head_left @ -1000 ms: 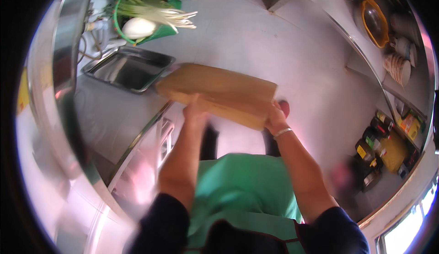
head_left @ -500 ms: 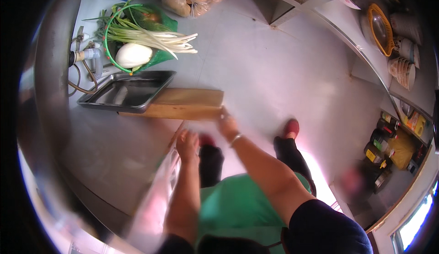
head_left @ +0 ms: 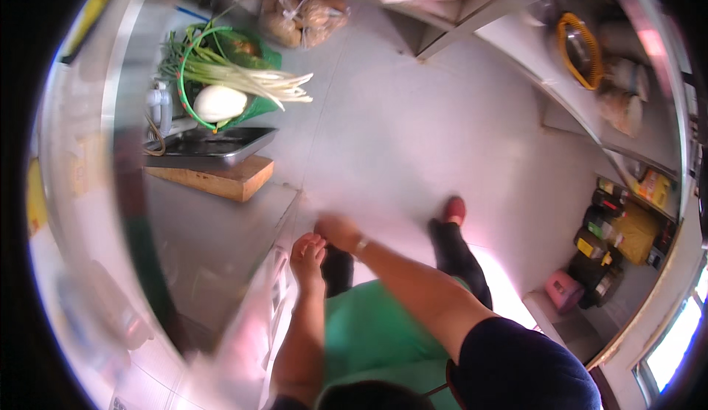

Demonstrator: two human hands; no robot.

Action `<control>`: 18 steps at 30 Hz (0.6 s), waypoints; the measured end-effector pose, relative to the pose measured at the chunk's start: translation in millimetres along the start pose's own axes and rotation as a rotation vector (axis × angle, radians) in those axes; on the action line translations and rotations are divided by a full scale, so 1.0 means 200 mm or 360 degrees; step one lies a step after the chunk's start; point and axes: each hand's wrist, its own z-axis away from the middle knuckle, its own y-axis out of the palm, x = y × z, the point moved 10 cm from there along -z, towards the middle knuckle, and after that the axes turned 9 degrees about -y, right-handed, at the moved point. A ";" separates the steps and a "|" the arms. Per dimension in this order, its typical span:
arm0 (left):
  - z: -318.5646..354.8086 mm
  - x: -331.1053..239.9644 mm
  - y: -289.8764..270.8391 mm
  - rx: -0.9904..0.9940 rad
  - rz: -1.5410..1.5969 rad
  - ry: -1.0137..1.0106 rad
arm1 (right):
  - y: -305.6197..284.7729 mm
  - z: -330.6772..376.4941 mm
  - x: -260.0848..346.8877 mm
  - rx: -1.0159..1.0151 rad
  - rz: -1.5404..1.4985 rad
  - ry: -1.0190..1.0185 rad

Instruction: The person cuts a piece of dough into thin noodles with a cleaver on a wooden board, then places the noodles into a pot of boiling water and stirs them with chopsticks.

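My left hand [head_left: 308, 258] is in front of the green apron [head_left: 380, 314], its fingers curled in with nothing visible in them. Beside it and slightly farther off, my right hand [head_left: 338, 230] is smeared by motion, so its fingers cannot be made out. Neither hand touches the thick wooden board [head_left: 240, 180], which lies to their left, partly beneath a shallow metal tray [head_left: 254, 143]. Beyond the tray, a green-rimmed basket [head_left: 181, 78] holds spring onions [head_left: 243, 78] and a large white vegetable [head_left: 220, 104].
A clear bag of brown, rounded produce [head_left: 306, 21] lies at the far left. On the right, shelves hold an orange basket [head_left: 580, 50] and stacked bowls [head_left: 623, 111]. Several bottles [head_left: 594, 242] and a pink container [head_left: 564, 290] stand lower right. A grey cabinet [head_left: 228, 240] is near my left arm.
The wooden board has moved left, farther under the tray. My right hand has come off its end and drawn back toward my left hand. The view has shifted as well.
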 end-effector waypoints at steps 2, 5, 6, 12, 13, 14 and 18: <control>0.19 0.05 0.04 0.0069 -0.0093 -0.0039 | -0.18 0.45 -0.16 -0.0156 0.0059 0.0242; 0.67 -0.20 0.16 0.0305 -0.0155 0.0154 | -0.47 1.04 0.06 -0.0021 0.0211 0.0155; 0.83 -0.30 0.19 0.0388 -0.0184 0.0234 | -0.55 1.15 0.24 0.0041 0.0476 0.0003; 1.47 -1.03 0.32 0.0648 -0.0614 0.0838 | -1.13 1.35 1.10 0.0013 0.0981 -0.0086; 1.50 -1.08 0.31 0.0626 -0.0703 0.0913 | -1.22 1.37 1.18 0.0063 0.1163 0.0083; 1.50 -1.16 0.30 0.0592 -0.0747 0.1006 | -1.32 1.37 1.31 -0.0142 0.0957 0.0141; 1.49 -1.45 0.37 0.0676 -0.0542 0.1221 | -1.55 1.43 1.53 -0.0735 0.0368 0.0155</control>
